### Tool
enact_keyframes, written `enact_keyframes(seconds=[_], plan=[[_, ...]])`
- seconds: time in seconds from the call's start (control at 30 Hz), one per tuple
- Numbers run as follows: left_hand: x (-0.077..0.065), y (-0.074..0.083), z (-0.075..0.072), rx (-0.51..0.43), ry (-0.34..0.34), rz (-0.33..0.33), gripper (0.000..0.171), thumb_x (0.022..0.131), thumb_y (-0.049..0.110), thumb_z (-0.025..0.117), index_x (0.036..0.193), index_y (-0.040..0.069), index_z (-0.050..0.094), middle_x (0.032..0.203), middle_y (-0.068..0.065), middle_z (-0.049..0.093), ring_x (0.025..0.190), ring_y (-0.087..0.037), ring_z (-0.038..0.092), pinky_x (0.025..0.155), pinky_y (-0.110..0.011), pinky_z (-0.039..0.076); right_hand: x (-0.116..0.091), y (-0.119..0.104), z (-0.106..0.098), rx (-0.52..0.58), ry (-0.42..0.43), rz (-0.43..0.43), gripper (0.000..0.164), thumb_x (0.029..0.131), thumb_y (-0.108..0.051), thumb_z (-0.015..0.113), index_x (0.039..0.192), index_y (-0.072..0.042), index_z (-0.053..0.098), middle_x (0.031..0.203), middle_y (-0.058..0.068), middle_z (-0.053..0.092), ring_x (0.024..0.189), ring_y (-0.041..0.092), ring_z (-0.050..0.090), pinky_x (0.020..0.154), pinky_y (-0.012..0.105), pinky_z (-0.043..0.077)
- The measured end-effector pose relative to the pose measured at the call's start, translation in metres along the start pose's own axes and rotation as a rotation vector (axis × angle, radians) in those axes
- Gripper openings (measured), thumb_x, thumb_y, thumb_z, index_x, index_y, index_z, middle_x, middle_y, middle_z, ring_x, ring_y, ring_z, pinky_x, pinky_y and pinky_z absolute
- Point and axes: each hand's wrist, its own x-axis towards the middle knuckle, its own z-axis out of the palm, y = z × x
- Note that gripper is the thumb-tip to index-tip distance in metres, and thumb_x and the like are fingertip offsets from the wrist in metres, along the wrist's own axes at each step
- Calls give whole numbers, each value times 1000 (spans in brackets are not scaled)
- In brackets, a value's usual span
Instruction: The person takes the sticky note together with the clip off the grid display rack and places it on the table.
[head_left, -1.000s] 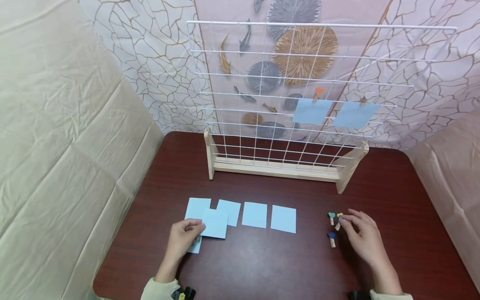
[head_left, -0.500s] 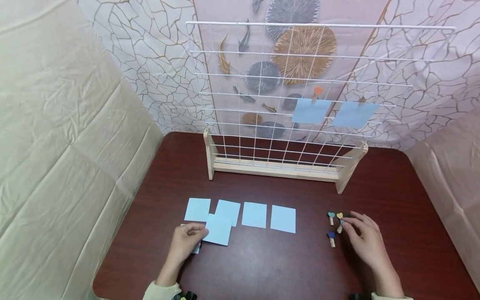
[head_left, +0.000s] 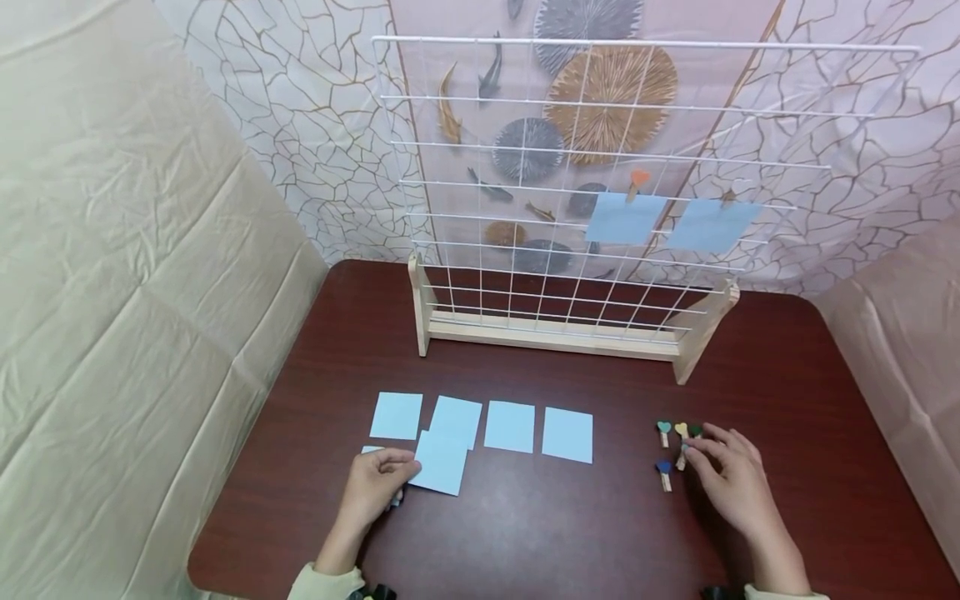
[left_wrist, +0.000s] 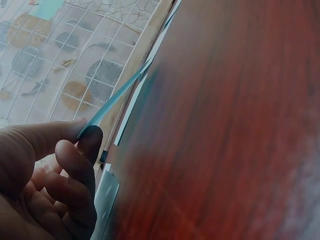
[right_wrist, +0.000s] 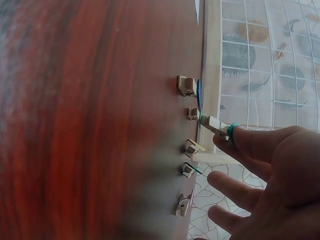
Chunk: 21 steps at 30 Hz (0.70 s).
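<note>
My left hand (head_left: 367, 493) pinches a light blue paper square (head_left: 441, 463) by its left edge, thumb against forefinger. In the left wrist view the held sheet (left_wrist: 112, 102) is seen edge-on, lifted at a slant off the table. My right hand (head_left: 729, 479) pinches a small wooden clothespin (right_wrist: 214, 125) with a teal heart, raised just above the table. Around it lie a teal-heart clothespin (head_left: 663, 432), a blue-heart one (head_left: 664, 475), a yellow-heart one (head_left: 681, 430) and a dark green one (head_left: 697, 430), partly hidden by the fingers.
A white wire grid (head_left: 525, 275) on a wooden stand (head_left: 555, 335) rises behind. Two blue papers (head_left: 626, 221) hang clipped at its right. Several more squares (head_left: 510, 427) lie in a row on the dark red table (head_left: 525, 533); another is mostly under my left hand.
The left hand has shifted a little right and nearer with its paper square, uncovering the far-left square. The clothespin in the right hand has turned more upright; that hand barely moved.
</note>
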Motion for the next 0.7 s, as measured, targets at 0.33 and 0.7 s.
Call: enact_keyframes(seconds=[0.33, 0.7], plan=[[-1, -1, 0, -4, -24, 5, 21, 91, 11, 83, 106, -2, 79, 68, -10, 71, 44, -13, 51, 42, -24, 41, -1, 1, -1, -42, -68, 58, 19, 102, -5, 66, 113, 8, 75, 140, 42, 52, 139, 66, 29, 97, 86, 21], [-4, -4, -1, 0, -62, -18, 23, 91, 13, 82, 107, -4, 78, 70, -9, 73, 44, -11, 53, 41, -23, 42, -4, 1, 0, -66, -110, 93, 17, 101, -8, 69, 109, 5, 76, 142, 41, 50, 141, 65, 26, 96, 87, 20]])
